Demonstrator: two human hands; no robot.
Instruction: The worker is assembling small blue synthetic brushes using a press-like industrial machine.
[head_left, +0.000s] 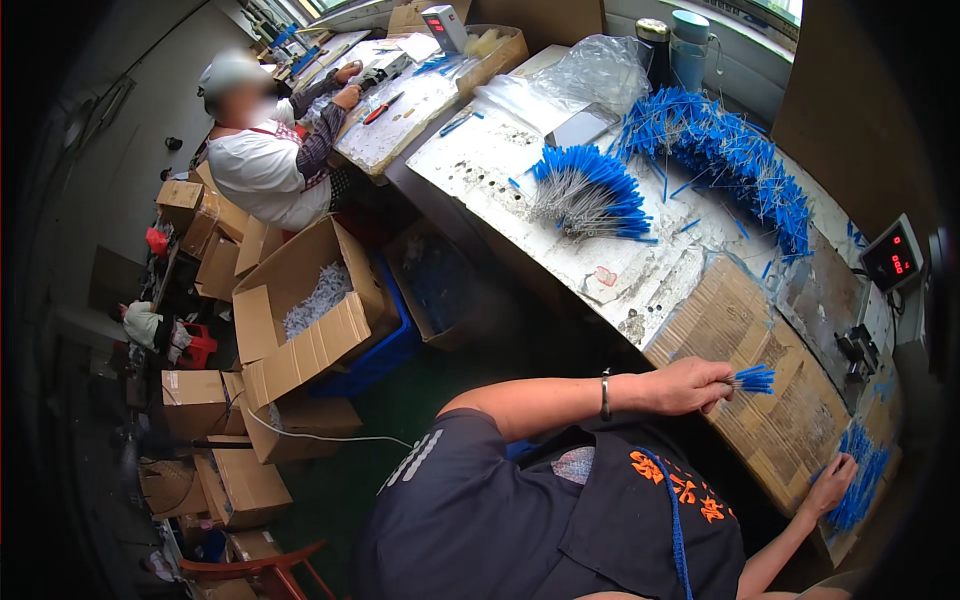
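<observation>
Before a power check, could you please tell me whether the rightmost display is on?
On: the display shows lit red digits.

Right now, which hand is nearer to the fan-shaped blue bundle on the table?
Left. In the picture, the left hand is below and right of the bundle; the right hand is farther down, at a blue pile.

The left one of two head-worn fisheye cameras looks down over the wearer's dark shirt [470,510], which looms close at the lower edge. The left hand [690,385] shows right of centre, the right hand [832,485] near the lower right. The desk [450,150] slants across; a co-worker [262,175] appears farther off, upper left. Straight edges bow toward the dark rim.
</observation>
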